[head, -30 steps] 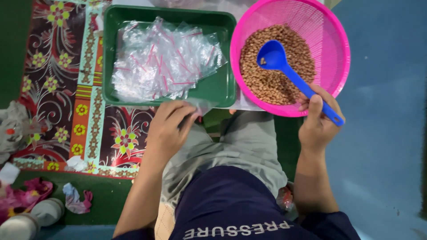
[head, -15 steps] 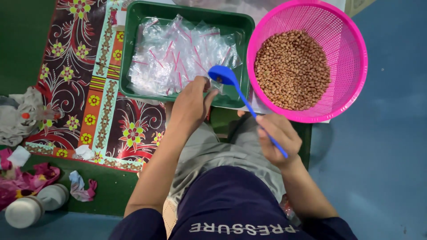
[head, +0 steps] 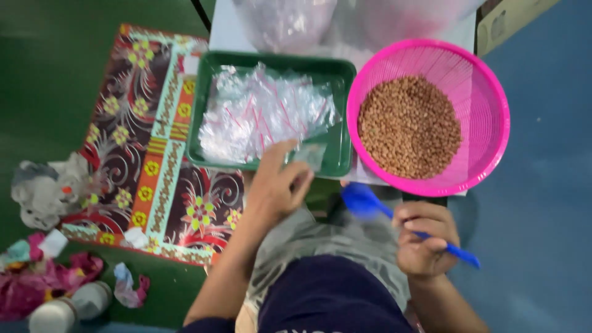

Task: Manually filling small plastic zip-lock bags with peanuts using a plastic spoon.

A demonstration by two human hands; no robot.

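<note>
A: What has changed in the last half-second?

B: The blue scoop has come away from the small clear bag. It was tipped at the bag's mouth; now its bowl hangs low over the lap, at about 6 o'clock from the green tray. My reading is that the pour is over and the bag has its portion, though blur keeps me from seeing what is inside.

A: And the hands?

B: The right hand is closed in a fist round the scoop's handle, which pokes out toward 4 o'clock. The left hand has its fingers curled, thumb and fingertips pinched on the bag's lower edge.

A: Where does the bag sit?

B: At the tray's near right corner, at 1 o'clock from the left hand and touching it, and at 10 o'clock from the scoop bowl, a little apart.

A: The rest?

B: The pink basket of brown peanuts lies at 12 o'clock from the right hand. A heap of empty bags fills the tray, on a patterned mat.
</note>
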